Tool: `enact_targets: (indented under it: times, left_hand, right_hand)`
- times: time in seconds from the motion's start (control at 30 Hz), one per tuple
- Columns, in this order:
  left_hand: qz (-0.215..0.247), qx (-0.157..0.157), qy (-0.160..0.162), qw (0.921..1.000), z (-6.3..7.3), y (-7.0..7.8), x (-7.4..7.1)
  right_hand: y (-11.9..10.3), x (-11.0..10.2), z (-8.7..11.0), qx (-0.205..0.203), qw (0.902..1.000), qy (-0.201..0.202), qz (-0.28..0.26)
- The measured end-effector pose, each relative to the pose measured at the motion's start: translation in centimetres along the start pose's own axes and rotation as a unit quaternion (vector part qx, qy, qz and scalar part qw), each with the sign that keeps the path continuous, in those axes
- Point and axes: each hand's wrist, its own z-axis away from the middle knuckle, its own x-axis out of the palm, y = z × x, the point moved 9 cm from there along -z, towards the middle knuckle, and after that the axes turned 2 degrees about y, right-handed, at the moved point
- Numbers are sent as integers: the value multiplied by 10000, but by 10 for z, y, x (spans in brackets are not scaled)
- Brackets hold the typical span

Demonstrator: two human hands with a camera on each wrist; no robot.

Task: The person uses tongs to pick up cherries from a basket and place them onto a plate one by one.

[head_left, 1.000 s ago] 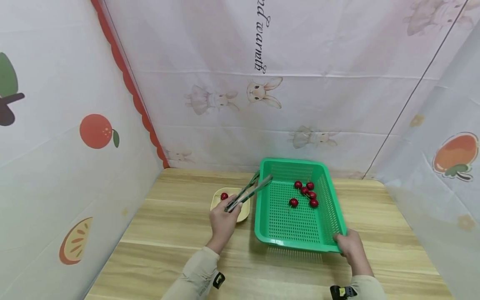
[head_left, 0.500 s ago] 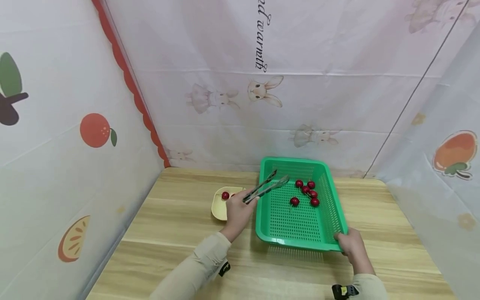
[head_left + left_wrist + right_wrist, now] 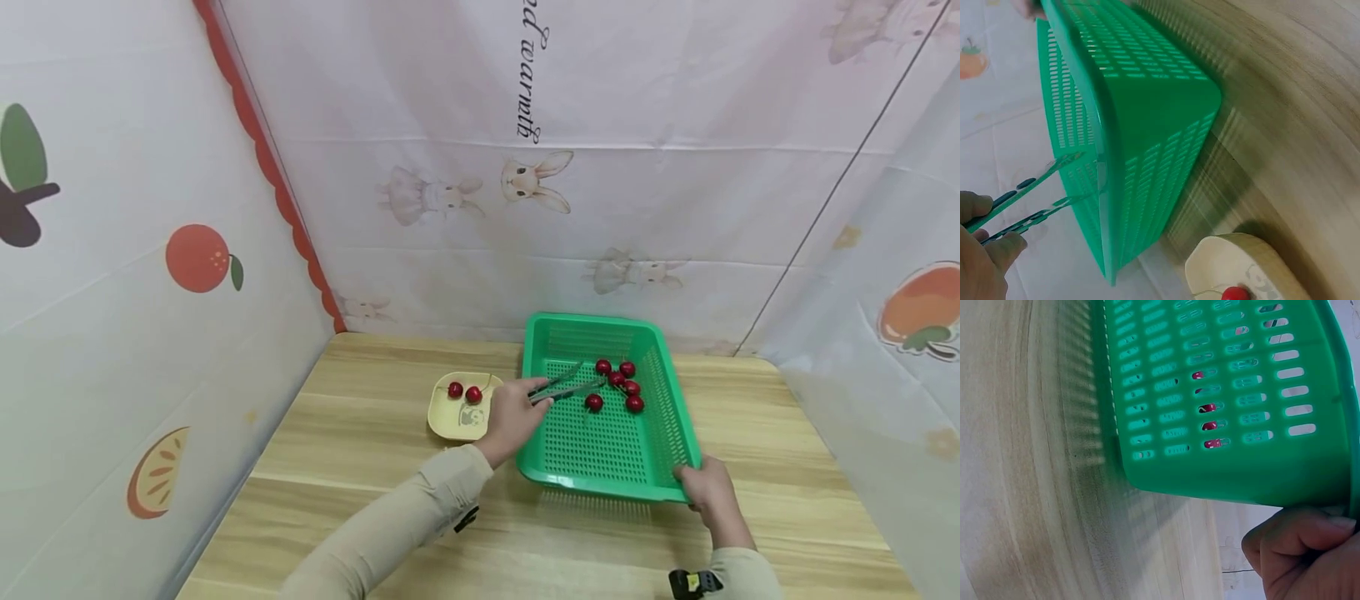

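The left hand (image 3: 516, 418) is gripping tongs (image 3: 570, 392), whose spread tips are pointing into the green basket (image 3: 600, 487). The right hand (image 3: 709, 487) is gripping the basket's near right corner. Inside, 6 cherries (image 3: 616, 378) are lying; 2 cherries (image 3: 473, 395) are resting in the yellow dish (image 3: 447, 425).

Rabbit-printed backdrop (image 3: 480, 283) behind wooden table (image 3: 570, 550)
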Motion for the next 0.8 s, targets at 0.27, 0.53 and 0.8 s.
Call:
enact_targets:
  times: [0.27, 0.53, 0.8]
  left_hand:
    - [-393, -39, -650, 9971, -5, 2, 22]
    - [-705, 3, -911, 9933, -15, 4, 34]
    - [-811, -253, -1089, 9904, -28, 3, 35]
  right_hand:
    - [2, 0, 0, 43, 10000, -17, -64]
    - [2, 1, -1, 102, 9999, -26, -86]
    - [2, 1, -1, 93, 9998, 19, -153]
